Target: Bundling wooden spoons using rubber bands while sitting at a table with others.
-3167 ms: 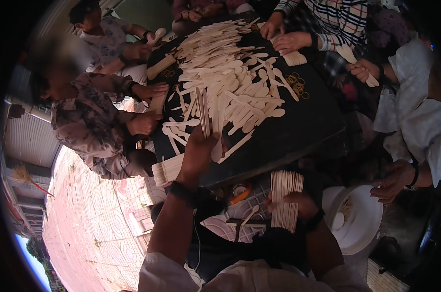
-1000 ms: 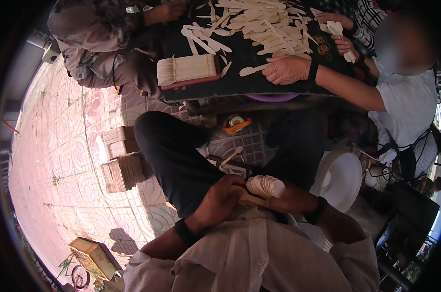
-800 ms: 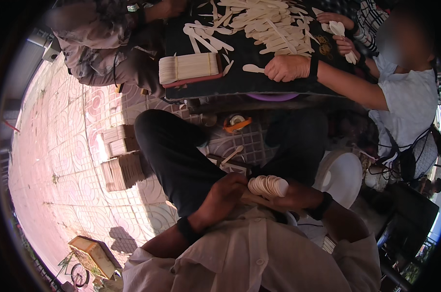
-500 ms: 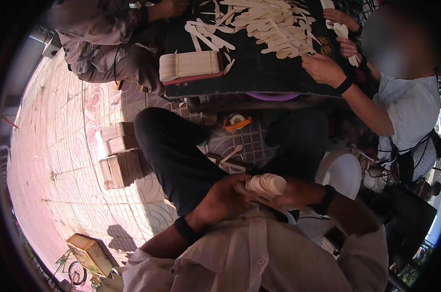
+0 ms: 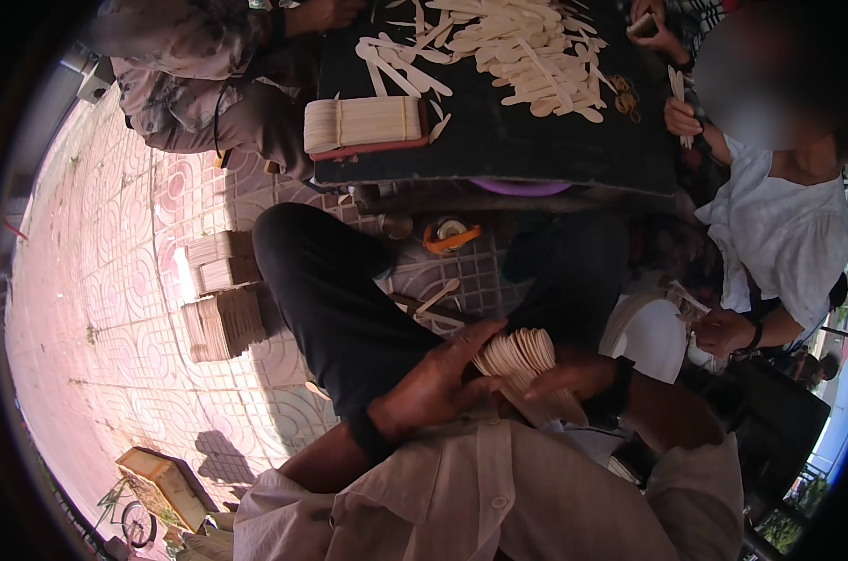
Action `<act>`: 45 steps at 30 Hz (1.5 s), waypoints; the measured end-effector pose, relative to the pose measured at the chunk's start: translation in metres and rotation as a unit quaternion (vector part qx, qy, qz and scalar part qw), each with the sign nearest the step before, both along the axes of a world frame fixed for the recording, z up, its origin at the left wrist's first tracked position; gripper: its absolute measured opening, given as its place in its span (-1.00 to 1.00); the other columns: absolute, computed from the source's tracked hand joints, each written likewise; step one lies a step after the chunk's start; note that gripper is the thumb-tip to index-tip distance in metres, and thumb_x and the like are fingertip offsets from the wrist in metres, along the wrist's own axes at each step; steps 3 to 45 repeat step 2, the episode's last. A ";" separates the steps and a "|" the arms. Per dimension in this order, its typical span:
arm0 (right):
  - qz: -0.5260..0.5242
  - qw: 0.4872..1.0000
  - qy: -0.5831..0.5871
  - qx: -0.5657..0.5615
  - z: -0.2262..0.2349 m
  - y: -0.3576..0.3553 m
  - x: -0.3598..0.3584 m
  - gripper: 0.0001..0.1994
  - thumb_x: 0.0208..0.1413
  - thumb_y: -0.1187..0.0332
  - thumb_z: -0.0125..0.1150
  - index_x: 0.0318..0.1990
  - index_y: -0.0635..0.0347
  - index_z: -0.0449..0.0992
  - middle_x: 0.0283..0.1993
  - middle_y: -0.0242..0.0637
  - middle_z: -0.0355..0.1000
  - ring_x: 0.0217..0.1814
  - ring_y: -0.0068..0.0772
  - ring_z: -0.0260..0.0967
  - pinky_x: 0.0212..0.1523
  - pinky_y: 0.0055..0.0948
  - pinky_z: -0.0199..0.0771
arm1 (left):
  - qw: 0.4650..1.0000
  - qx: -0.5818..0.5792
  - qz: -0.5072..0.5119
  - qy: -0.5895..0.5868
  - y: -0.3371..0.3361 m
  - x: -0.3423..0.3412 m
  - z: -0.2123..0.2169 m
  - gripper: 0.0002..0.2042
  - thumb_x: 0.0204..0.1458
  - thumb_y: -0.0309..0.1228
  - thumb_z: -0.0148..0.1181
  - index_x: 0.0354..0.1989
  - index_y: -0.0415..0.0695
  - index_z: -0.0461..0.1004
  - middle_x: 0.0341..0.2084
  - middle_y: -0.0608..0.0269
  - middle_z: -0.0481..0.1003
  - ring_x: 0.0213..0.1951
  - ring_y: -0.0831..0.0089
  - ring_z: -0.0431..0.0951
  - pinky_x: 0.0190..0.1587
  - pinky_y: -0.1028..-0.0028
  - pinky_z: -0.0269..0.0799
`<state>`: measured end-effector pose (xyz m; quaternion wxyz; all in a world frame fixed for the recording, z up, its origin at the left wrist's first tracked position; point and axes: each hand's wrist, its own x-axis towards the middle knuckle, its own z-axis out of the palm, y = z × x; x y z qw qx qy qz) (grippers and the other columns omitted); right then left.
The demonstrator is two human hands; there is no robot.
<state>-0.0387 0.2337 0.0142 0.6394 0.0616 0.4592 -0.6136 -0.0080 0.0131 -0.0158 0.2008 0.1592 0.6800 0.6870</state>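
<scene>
Both hands are wrapped around a bundle of wooden spoons [image 5: 517, 360] near the lap: left hand [image 5: 438, 383] cupping one side, right hand [image 5: 573, 374] gripping the other.

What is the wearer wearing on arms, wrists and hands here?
Both hands are bare, no gloves. The left hand has a dark band at the wrist. The right hand has a dark strap, like a watch, at the wrist. Loose cream sleeves are pushed up, leaving the forearms uncovered.

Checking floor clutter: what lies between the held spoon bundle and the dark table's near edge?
Head view: the person's dark-trousered knee, loose wooden spoons, an orange-lidded container.
</scene>
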 end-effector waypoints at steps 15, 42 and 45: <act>-0.047 0.998 -0.046 -0.016 -0.003 0.002 0.003 -0.52 -0.10 0.35 0.18 0.03 0.27 0.28 -0.08 -0.23 0.36 -0.02 -0.39 0.30 0.02 -0.44 0.24 | 0.998 0.002 0.051 -0.022 0.005 0.002 -0.003 -0.39 -0.10 -0.49 0.23 0.16 -0.14 0.10 0.02 0.08 0.29 0.02 0.24 0.36 -0.01 0.37 0.35; -0.047 0.998 -0.046 -0.016 -0.003 0.002 0.003 -0.52 -0.10 0.35 0.18 0.03 0.27 0.28 -0.08 -0.23 0.36 -0.02 -0.39 0.30 0.02 -0.44 0.24 | 0.998 0.002 0.051 -0.022 0.005 0.002 -0.003 -0.39 -0.10 -0.49 0.23 0.16 -0.14 0.10 0.02 0.08 0.29 0.02 0.24 0.36 -0.01 0.37 0.35; -0.047 0.998 -0.046 -0.016 -0.003 0.002 0.003 -0.52 -0.10 0.35 0.18 0.03 0.27 0.28 -0.08 -0.23 0.36 -0.02 -0.39 0.30 0.02 -0.44 0.24 | 0.998 0.002 0.051 -0.022 0.005 0.002 -0.003 -0.39 -0.10 -0.49 0.23 0.16 -0.14 0.10 0.02 0.08 0.29 0.02 0.24 0.36 -0.01 0.37 0.35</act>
